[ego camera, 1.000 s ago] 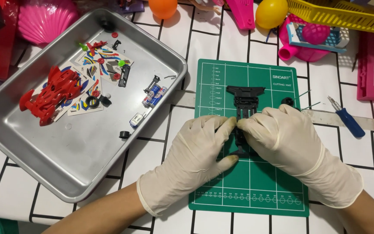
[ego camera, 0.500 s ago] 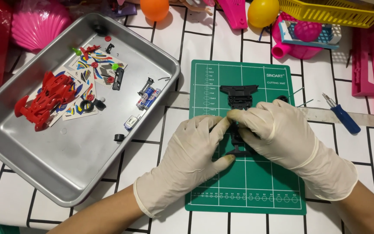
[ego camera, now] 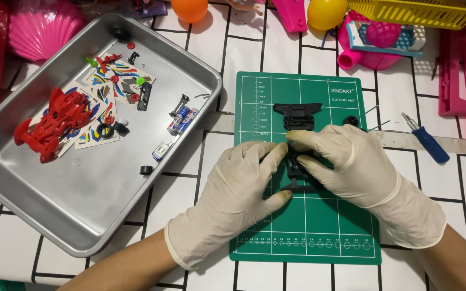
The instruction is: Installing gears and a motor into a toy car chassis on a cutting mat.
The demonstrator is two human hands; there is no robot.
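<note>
Head view: left hand [ego camera: 238,188] and right hand [ego camera: 351,167], both closed on black chassis [ego camera: 297,116] between them, over cutting mat [ego camera: 308,237]. Red body shell [ego camera: 55,121] lies unfitted in tray [ego camera: 71,215], left of both hands.

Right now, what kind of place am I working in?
Probably a home hobby table for toy-car kits: a green cutting mat, a metal tray of small parts, and a blue screwdriver.

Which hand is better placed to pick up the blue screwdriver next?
Probably the right hand. The blue screwdriver lies just beyond it on the same side, while the left hand sits across the black chassis that both hands hold.
</note>
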